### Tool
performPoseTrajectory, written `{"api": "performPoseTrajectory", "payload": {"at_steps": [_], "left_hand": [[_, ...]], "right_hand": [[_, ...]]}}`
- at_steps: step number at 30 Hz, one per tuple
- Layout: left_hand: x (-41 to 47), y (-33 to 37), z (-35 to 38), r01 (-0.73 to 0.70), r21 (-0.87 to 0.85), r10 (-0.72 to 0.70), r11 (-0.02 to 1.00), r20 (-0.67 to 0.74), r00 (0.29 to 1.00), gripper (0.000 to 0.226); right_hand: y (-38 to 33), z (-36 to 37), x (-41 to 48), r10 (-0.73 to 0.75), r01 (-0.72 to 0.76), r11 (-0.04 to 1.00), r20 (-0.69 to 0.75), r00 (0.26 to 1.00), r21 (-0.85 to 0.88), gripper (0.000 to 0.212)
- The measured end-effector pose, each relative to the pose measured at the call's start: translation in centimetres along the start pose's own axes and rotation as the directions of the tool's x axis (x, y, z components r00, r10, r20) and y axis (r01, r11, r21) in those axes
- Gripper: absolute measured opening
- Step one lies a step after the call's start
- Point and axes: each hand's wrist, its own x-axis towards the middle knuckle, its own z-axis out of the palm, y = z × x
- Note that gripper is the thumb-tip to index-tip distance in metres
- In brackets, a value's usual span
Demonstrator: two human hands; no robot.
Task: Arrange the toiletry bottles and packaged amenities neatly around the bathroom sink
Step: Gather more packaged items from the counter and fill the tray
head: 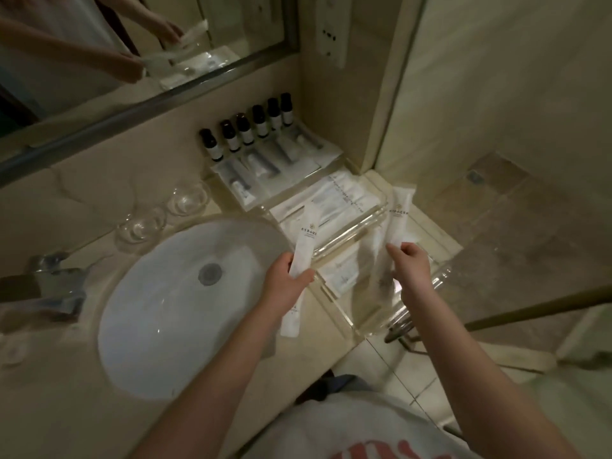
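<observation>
My left hand [287,282] grips a long white amenity packet [306,240] over the sink's right rim. A second white packet [399,220] is pinched by my right hand [410,270] above the counter's right edge. Between the hands lies a clear acrylic tray [351,241] with several white packets in it. Behind it, more packaged amenities [265,170] lie flat on a raised clear step. Several dark toiletry bottles [246,129] with white labels stand in a row against the back wall.
The white oval sink [159,306] fills the counter's left part, with a chrome tap [56,286] on its left. Two upturned glasses [165,210] stand behind the basin. A mirror [99,61] hangs above. The tiled floor [513,226] drops off to the right.
</observation>
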Motion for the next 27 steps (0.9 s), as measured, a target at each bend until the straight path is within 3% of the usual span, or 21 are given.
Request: {"api": "performPoseTrajectory", "payload": {"at_steps": [4, 8, 13, 22, 27], "left_hand": [[0.6, 0.7, 1.0, -0.002, 0.033, 0.002, 0.999, 0.023, 1.000, 0.026], [0.9, 0.9, 1.5, -0.007, 0.053, 0.005, 0.999, 0.028, 1.000, 0.025], [1.1, 0.9, 2.0, 0.005, 0.048, -0.008, 0.999, 0.051, 0.999, 0.022], [1.1, 1.3, 2.7, -0.008, 0.013, 0.007, 1.000, 0.081, 0.997, 0.020], [1.4, 2.6, 3.0, -0.049, -0.017, 0.051, 0.999, 0.122, 0.991, 0.026]], "right_hand": [[1.4, -0.1, 1.5, 0.164, -0.165, 0.986, -0.039, 0.986, -0.017, 0.016], [2.4, 0.4, 1.3, 0.225, -0.232, 0.956, -0.058, 0.973, -0.179, 0.007], [2.3, 0.9, 1.5, 0.230, -0.250, 0.895, -0.099, 0.968, -0.370, 0.048], [2.3, 0.7, 0.9, 0.157, -0.179, 0.885, -0.087, 0.984, -0.430, 0.061], [0.1, -0.7, 1.0, -0.137, 0.125, 0.904, 0.001, 0.991, -0.409, 0.062]]}}
